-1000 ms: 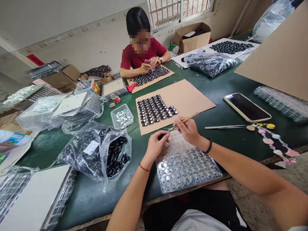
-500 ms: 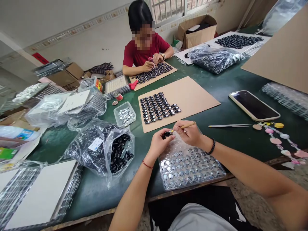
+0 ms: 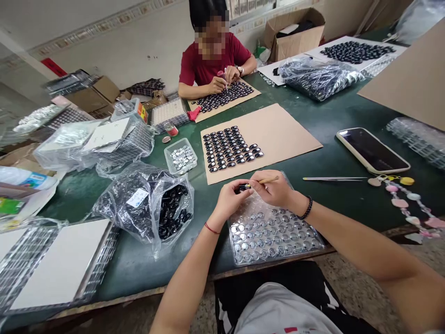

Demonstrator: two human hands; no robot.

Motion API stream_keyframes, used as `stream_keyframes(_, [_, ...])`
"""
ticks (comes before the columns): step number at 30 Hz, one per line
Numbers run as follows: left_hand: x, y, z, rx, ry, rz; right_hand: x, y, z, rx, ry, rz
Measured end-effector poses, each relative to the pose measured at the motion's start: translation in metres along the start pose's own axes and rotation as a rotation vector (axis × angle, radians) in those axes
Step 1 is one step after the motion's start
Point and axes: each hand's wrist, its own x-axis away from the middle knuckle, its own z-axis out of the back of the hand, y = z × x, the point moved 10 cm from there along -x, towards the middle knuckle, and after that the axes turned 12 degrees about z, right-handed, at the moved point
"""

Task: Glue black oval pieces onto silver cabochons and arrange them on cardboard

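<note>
My left hand [image 3: 229,199] pinches a small black oval piece [image 3: 242,188] just above the clear blister tray [image 3: 274,232] of round silver discs. My right hand [image 3: 276,189] grips a thin wooden stick [image 3: 267,181] whose tip touches that black piece. Both hands meet over the tray's far edge. Just beyond them lies a brown cardboard sheet [image 3: 278,132] carrying rows of black oval pieces [image 3: 231,148].
A plastic bag of black pieces [image 3: 153,206] lies left of my hands, with a small clear tub of silver discs [image 3: 181,157] behind it. Tweezers [image 3: 333,178], a phone [image 3: 371,150] and a bead chain [image 3: 403,195] lie to the right. A person in red [image 3: 212,60] works opposite.
My right hand brought the stick's tip down to the black piece in my left fingers, and both hands drew together. The camera tilted slightly downward.
</note>
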Motion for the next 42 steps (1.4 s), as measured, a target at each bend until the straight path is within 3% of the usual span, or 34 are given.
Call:
stream_keyframes(6, [-0.001,-0.002,0.003,-0.026,0.028,0.017,0.001,0.000,0.002,-0.017,0.025,-0.005])
stream_keyframes(23, [0.000,-0.004,-0.003,0.063,-0.019,0.034,0.003,0.003,-0.010,-0.021,-0.097,-0.018])
stream_keyframes(37, [0.001,-0.001,-0.004,0.076,-0.034,0.016,0.001,-0.002,-0.002,0.014,-0.034,0.011])
stream_keyframes(42, [0.002,0.002,0.000,0.047,0.019,-0.011,0.001,-0.002,0.001,0.009,-0.015,0.008])
